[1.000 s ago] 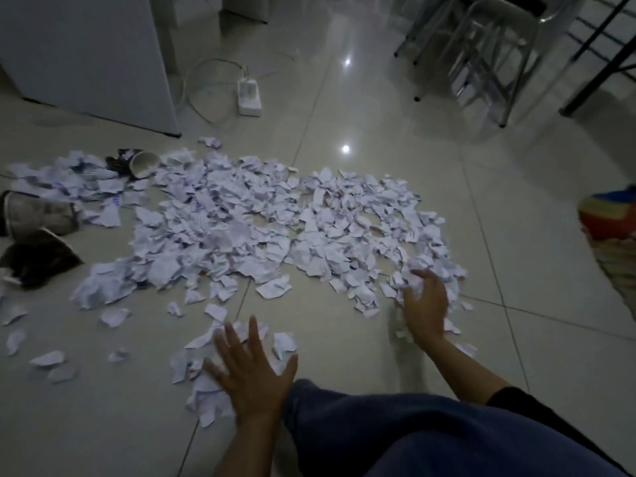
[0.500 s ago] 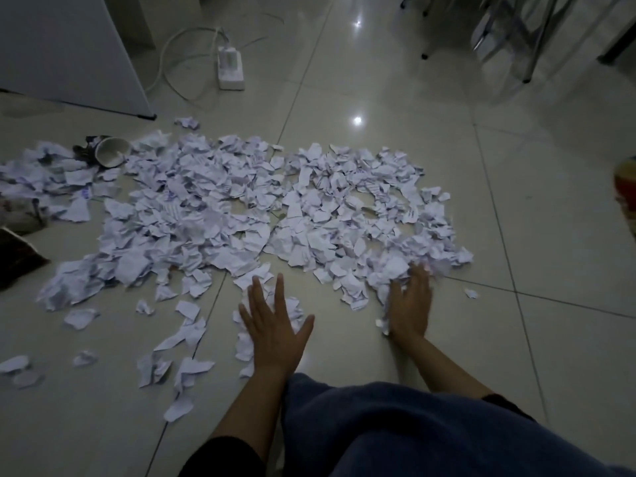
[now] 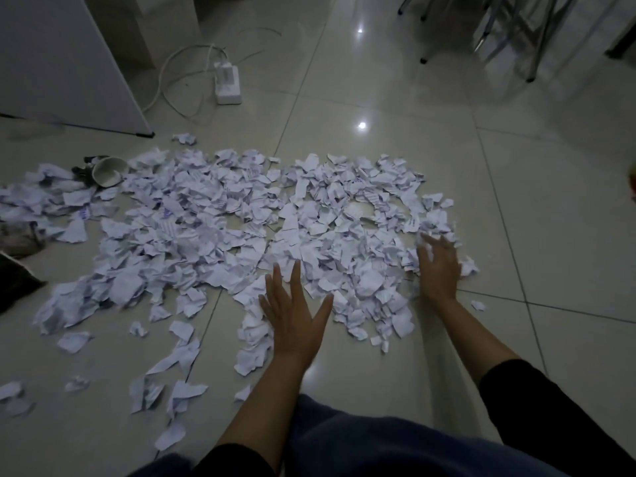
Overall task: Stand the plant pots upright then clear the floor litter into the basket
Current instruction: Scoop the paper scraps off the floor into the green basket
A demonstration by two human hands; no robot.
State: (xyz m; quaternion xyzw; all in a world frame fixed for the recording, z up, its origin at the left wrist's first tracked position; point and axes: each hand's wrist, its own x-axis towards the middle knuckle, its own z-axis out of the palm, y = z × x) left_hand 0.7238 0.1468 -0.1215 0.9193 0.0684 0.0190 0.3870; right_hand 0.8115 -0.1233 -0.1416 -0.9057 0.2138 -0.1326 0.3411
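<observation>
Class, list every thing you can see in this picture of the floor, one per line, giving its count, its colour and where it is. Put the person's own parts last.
torn paper scraps: too many to count, white with faint print, spread across the middle of the floor
small pot: one, pale, lying on its side at far left of the paper
dark items: number unclear, dark, left edge
power strip: one, white, with white cable, far centre-left
cabinet: one, white, top left
chair legs: several, metal, top right
floor tiles: pale, glossy
left hand: open, flat on the near scraps
right hand: open, at the pile's right edge
</observation>
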